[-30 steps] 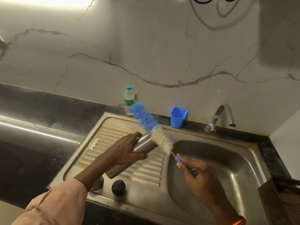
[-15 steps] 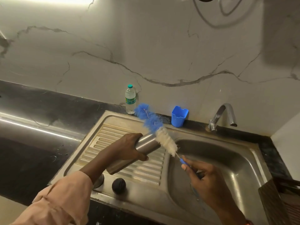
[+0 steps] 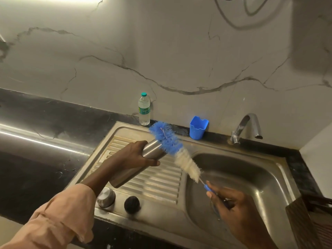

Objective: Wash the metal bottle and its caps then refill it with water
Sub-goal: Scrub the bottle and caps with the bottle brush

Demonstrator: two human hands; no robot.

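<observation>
My left hand [image 3: 133, 156] grips the metal bottle [image 3: 152, 150], held tilted over the drainboard with its mouth toward the upper right. My right hand [image 3: 231, 203] holds the handle of a long bottle brush [image 3: 172, 144] with blue and white bristles. The blue bristles lie against the bottle's mouth, outside it. A metal cap [image 3: 106, 197] and a black cap [image 3: 132, 204] rest on the front rim of the steel sink [image 3: 280, 169].
The tap [image 3: 248, 126] stands at the back right, with no water seen running. A blue plastic cup [image 3: 198, 127] and a small plastic water bottle [image 3: 144, 109] stand by the marble wall. A dark wooden object [image 3: 309, 220] sits at the right edge. Black counter extends left.
The brush has slid down and right, so its blue bristles now sit at the bottle's mouth where the white ones were. My right hand has drawn back toward me.
</observation>
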